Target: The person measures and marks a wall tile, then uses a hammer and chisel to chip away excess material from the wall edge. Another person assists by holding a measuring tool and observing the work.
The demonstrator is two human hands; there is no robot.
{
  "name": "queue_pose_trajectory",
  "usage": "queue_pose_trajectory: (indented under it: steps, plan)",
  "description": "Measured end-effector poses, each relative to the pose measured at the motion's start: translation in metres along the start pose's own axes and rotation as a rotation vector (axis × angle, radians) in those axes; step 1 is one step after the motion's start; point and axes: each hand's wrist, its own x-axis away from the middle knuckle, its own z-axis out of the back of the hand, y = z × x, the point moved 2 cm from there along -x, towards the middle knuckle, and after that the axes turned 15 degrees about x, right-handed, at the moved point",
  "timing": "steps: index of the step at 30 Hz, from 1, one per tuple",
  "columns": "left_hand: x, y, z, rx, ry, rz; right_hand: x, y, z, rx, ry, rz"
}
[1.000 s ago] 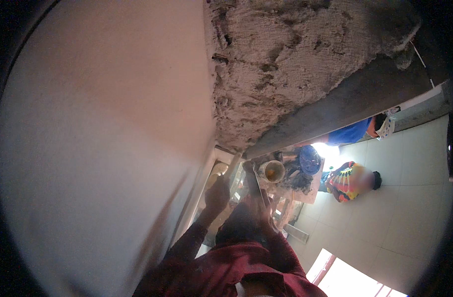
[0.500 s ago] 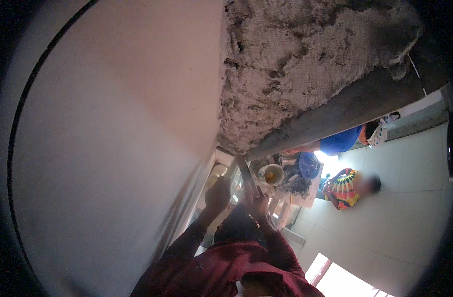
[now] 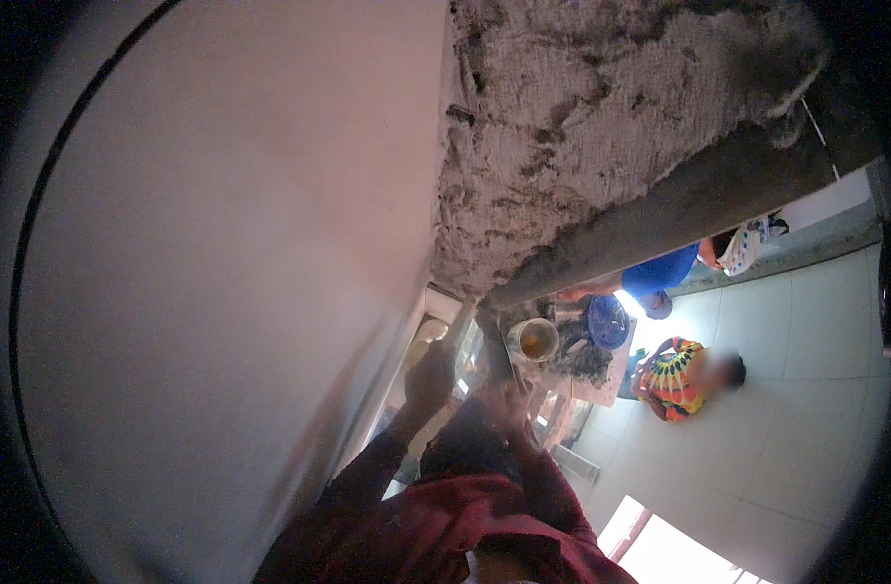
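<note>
In front of me rises a rough, grey mortar-covered wall (image 3: pixel 572 146), beside a smooth pale wall (image 3: pixel 241 214) on the left. My right hand (image 3: pixel 506 407) is closed round a long flat trowel-like tool (image 3: pixel 497 348), seen as a dark strip running up to the mortar's lower corner. Its exact kind is hard to make out. My left hand (image 3: pixel 429 378) is raised beside it, close to the pale wall; shadow and blur hide its fingers.
Below on a board stand a white bucket (image 3: pixel 533 341) with something yellowish inside and a blue basin (image 3: pixel 609 323). A person in a patterned shirt (image 3: pixel 674 380) is on the tiled floor (image 3: pixel 747 428); another in blue (image 3: pixel 650 277) is partly behind the ledge (image 3: pixel 679 224).
My right hand and the tool have shifted slightly down; the tool now shows a darker face. The person in blue has moved, their head now showing. The left hand stays about where it was.
</note>
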Motion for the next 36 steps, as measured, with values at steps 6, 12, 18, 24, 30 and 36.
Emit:
queue_pose_trajectory:
  steps: [6, 12, 18, 24, 30, 36]
  plan:
    - [0.026, 0.003, 0.015, 0.051, -0.075, 0.133, 0.037, -0.013, -0.002, 0.541, 0.048, 0.135]
    - [0.043, 0.007, 0.028, 0.171, -0.117, -0.022, 0.088, 0.014, 0.021, 0.691, 0.19, 0.672]
    - [0.059, 0.014, 0.004, 0.173, -0.101, -0.027, 0.104, 0.05, 0.042, 0.47, 0.154, 0.379]
    - [0.037, -0.006, -0.008, 0.19, -0.046, -0.052, 0.097, 0.017, 0.048, 0.565, 0.088, 0.321]
    - [0.017, -0.011, -0.005, 0.163, -0.009, -0.072, 0.076, -0.002, 0.038, 0.508, 0.052, 0.348]
    - [0.004, -0.002, 0.007, 0.039, -0.055, -0.057, 0.059, -0.022, 0.035, 0.404, -0.005, 0.317]
